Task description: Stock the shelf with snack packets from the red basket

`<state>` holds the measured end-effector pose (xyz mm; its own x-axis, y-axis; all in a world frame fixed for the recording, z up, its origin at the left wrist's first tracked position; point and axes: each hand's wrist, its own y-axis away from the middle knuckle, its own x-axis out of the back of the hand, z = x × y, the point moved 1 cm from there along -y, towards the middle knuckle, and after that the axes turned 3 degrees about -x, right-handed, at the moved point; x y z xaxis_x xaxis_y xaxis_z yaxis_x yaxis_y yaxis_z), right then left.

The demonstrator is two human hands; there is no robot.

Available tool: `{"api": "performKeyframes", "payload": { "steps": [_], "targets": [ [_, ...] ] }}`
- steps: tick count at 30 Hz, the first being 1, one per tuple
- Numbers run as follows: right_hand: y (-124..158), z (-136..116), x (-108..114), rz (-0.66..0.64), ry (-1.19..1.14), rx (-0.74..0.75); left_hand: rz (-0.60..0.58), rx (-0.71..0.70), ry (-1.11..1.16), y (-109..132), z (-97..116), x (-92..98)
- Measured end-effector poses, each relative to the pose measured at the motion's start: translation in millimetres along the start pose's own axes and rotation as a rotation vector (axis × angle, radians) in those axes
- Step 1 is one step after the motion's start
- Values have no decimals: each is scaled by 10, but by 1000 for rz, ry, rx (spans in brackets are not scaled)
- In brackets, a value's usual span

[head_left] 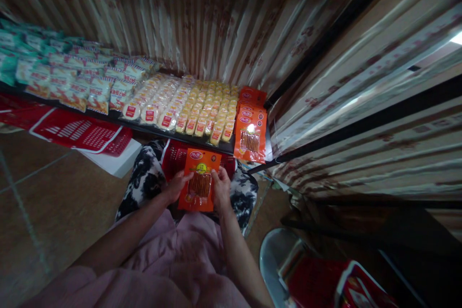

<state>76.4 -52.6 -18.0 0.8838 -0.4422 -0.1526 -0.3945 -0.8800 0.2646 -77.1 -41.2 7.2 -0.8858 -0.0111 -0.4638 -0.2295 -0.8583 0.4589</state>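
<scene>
An orange snack packet (199, 184) with a clear window showing brown sticks is held upright in front of my lap. My left hand (176, 186) grips its left edge, thumb on the front. On the opposite edge, my right hand (221, 184) pinches it the same way; the fingers behind the packet are hidden. Similar orange packets (250, 139) lie overlapping at the right end of the dark shelf (159, 131). Beside them are rows of yellow-wrapped snacks (207, 110) and white-wrapped snacks (159, 103).
Blue-and-white bags (99, 94) and green bags (34, 43) fill the shelf's left part. A red basket (79, 130) sits below it, and another red basket (175, 154) is behind the held packet. Pleated curtain (155, 14) hangs behind. At lower right stands a grey stool (276, 245) with a red bag (321, 276).
</scene>
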Motion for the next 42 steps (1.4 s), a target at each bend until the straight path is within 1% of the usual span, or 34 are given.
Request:
{"api": "performKeyframes", "payload": {
  "steps": [3, 7, 11, 14, 16, 20, 23, 26, 30, 33, 38, 42],
  "targets": [
    [42, -77, -32, -52, -88, -50, 5, -22, 43, -26, 22, -6],
    [144, -176, -36, -179, -170, -190, 58, -103, 97, -101, 74, 10],
    [270, -205, 13, -268, -142, -281, 99, -165, 103, -158, 145, 51],
    [341, -188, 35, -356, -104, -312, 118, -165, 109, -162, 185, 79],
    [361, -169, 35, -378, -89, -319, 127, -153, 116, -152, 203, 88],
    [356, -152, 18, -313, -79, -274, 133, -111, 139, -119, 237, 83],
    [350, -169, 7, -259, -77, -239, 44, -74, 148, -83, 257, 69],
    [353, -197, 12, -246, -78, -218, -51, -10, 132, -34, 233, 57],
    [349, -238, 47, -232, -117, -188, -65, 69, 47, 25, 153, 23],
    [339, -281, 79, -218, -119, -161, -82, 38, 4, 31, 114, -33],
    [316, -333, 155, -188, -100, -111, -91, -37, -91, -37, 77, -117],
    [248, -330, 279, -109, 36, -15, -107, -79, -193, -87, 77, -214]
  ]
}}
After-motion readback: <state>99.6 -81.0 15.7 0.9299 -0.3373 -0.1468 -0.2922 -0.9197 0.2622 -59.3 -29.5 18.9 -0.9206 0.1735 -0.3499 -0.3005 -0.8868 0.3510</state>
